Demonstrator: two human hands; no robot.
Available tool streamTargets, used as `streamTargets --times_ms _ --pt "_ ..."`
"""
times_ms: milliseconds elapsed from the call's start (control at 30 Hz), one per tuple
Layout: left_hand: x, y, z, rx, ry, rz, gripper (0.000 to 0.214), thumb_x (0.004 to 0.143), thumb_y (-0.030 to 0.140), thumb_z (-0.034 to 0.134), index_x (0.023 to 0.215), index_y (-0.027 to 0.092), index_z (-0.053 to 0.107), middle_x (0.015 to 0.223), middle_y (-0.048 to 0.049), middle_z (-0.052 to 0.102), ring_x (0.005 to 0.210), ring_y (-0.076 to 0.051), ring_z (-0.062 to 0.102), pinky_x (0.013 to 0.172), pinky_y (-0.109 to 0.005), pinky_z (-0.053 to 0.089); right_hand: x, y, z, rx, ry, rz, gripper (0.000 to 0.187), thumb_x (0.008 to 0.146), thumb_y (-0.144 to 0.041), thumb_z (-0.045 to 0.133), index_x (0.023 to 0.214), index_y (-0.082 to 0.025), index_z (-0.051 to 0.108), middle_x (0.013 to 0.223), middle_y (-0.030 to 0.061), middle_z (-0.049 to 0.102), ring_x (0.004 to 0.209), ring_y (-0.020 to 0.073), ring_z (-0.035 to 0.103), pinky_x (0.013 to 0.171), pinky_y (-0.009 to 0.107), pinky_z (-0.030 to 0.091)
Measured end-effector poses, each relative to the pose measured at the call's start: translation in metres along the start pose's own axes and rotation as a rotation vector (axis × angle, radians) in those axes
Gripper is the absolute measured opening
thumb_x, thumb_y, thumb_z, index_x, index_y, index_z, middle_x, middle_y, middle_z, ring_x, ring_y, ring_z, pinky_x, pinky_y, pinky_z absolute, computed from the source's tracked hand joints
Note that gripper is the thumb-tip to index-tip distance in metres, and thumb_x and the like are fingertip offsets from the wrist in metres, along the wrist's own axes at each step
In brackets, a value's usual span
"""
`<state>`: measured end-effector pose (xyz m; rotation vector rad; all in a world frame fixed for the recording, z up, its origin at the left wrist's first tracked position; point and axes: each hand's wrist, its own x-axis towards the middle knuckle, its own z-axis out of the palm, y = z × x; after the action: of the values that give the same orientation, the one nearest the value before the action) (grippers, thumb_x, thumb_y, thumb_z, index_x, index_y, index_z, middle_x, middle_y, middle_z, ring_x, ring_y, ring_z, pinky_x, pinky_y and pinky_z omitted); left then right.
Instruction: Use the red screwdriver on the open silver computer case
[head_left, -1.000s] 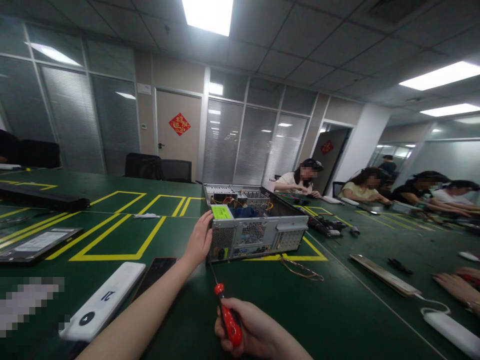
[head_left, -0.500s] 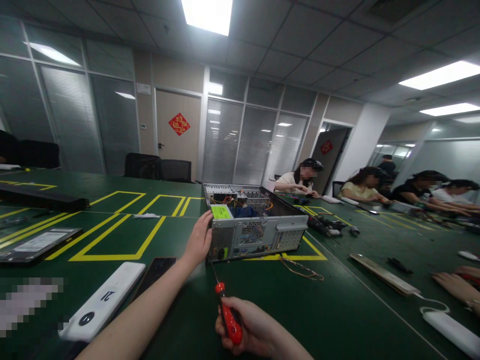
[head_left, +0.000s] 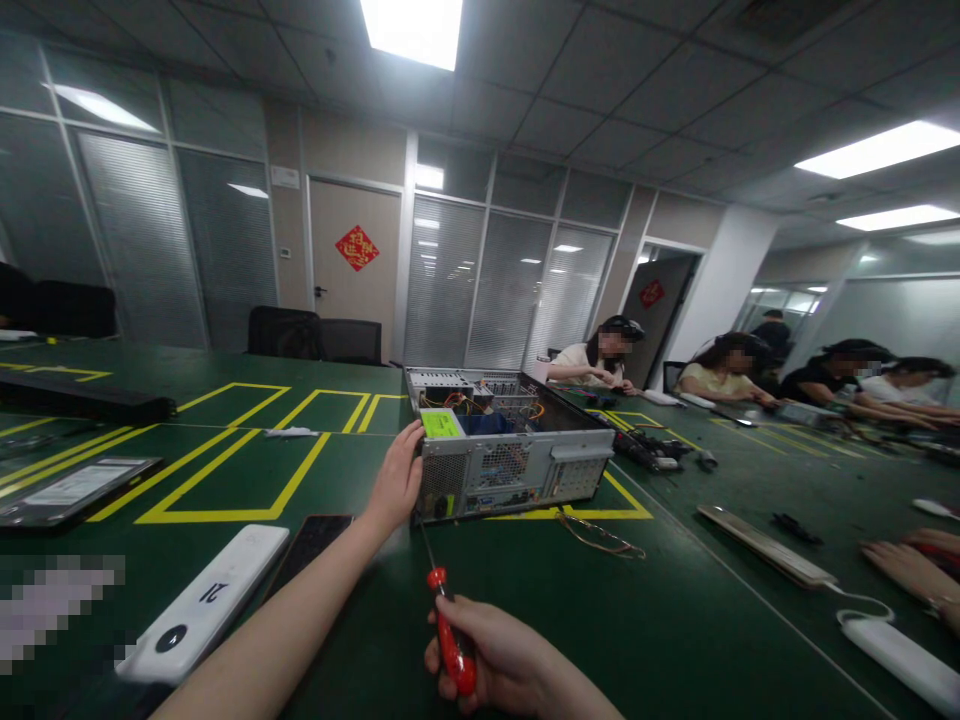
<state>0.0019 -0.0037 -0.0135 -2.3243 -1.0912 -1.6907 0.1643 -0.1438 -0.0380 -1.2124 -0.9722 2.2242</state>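
Firstly, one screwdriver, red and black handle, held in the right hand: fingers curled closed around the grip, thumb laid along it. Long axis steep, leaning slightly left; the thin shaft points up and away from the wearer, toward the near left lower corner of the case, below the left fingers; whether the tip touches cannot be told. Item, one computer case, open on top, beyond the right fingers and to the right of the left ones; vented panel facing the wearer, its long edge running left to right. Left hand: fingers extended, unclenched, resting against the case's near left corner, fingertips beside a yellow-green label. Also: thin wires, beyond and right of the right fingers; white oblong device and dark flat slab, left of the left fingers; green table, beneath.
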Motion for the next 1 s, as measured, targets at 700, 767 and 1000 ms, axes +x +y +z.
streamTargets --times_ms 700,767,1000 --pt "-0.001 0.0 0.0 -0.006 -0.007 -0.012 0.043 0.093 0.025 0.03 0.135 0.019 0.03 0.14 -0.0116 0.037 0.132 -0.022 0.033 0.108 -0.046 0.031 -0.011 -0.002 0.006 0.127 -0.033 -0.064 0.039 0.064 -0.031 0.071 0.092 -0.019 0.045 0.081 -0.0007 0.062 0.061 0.0136 0.063 0.054 0.025 0.041" --pt "-0.001 -0.001 0.0 -0.005 -0.003 -0.007 0.043 0.093 0.024 0.03 0.135 0.019 0.03 0.14 -0.0118 0.037 0.132 -0.022 0.033 0.108 -0.046 0.031 -0.011 -0.003 0.006 0.158 -0.063 -0.049 0.038 0.069 -0.034 0.067 0.096 -0.019 0.044 0.087 0.0015 0.064 0.057 0.0124 0.062 0.05 0.023 0.038" --pt "-0.001 -0.001 0.0 -0.012 -0.001 0.009 0.043 0.093 0.024 0.029 0.135 0.018 0.029 0.14 -0.0122 0.037 0.132 -0.022 0.033 0.109 -0.046 0.03 -0.019 -0.009 0.01 0.194 -0.277 -0.07 0.058 0.062 -0.013 0.064 0.113 -0.02 0.038 0.109 0.0088 0.062 0.086 0.0204 0.065 0.077 0.039 0.044"
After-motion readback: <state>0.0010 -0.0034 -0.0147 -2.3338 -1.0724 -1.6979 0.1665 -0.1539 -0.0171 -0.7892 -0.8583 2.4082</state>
